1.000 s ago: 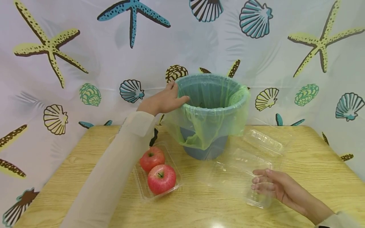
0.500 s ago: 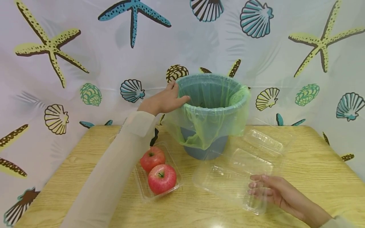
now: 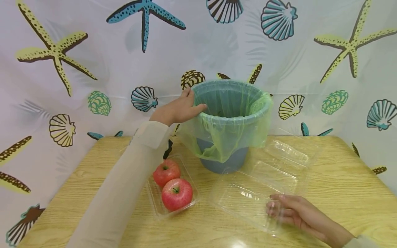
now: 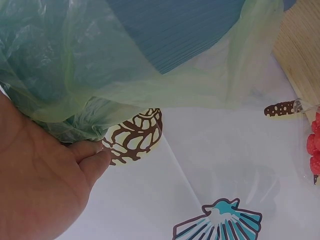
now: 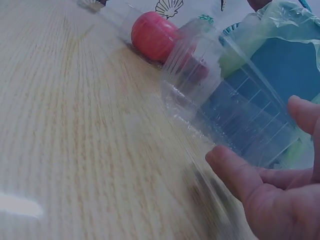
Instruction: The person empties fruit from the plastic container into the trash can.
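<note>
Plastic box (image 3: 245, 204) in my right hand (image 3: 302, 214), left hand (image 3: 181, 109) gripping the bin (image 3: 224, 163); only left wrist view shows red lumps (image 4: 314, 145)

Blue bin (image 3: 224, 162): round, tapering, upright on the wooden table (image 3: 347, 179), its near-left rim gripped by the left hand (image 3: 178, 109), thumb over the edge.
Green bag (image 3: 234, 134): thin, translucent, lining the bin, folded outward over the rim and hanging loosely.
Clear tray (image 3: 245, 203): rectangular, ribbed plastic, tilted, its end held by the right hand (image 3: 302, 214); whether it touches the table is hard to tell.
</note>
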Available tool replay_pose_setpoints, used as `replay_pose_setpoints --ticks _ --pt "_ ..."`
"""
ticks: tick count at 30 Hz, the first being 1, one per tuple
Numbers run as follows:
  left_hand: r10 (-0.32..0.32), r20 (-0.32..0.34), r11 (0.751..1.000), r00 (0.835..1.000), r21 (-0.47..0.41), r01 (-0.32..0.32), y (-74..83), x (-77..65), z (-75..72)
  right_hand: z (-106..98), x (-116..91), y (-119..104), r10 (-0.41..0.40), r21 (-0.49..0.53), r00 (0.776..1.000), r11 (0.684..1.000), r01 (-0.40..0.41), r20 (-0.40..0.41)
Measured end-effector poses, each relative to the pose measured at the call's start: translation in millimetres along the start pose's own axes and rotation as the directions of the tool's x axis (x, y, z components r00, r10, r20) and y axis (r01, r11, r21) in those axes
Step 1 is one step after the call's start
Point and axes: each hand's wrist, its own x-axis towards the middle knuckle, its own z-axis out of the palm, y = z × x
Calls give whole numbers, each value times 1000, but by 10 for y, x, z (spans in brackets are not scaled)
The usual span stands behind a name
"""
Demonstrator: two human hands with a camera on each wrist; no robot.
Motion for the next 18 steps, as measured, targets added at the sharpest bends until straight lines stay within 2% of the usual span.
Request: replay_pose_setpoints --ticks 8,13,18 --pt "0 -2 1000 1000 -1 0 -2 3 4 -10 7 28 18 -9 999 1000 -18 -41" --pt "1 -6 1000 1000 5 -1 9 -12 -5 -31 23 21 21 -87 997 996 -28 -80" --pt "4 -3 1000 1000 -11 -4 -1 -8 7 -46 29 24 39 -174 987 983 -67 -157"
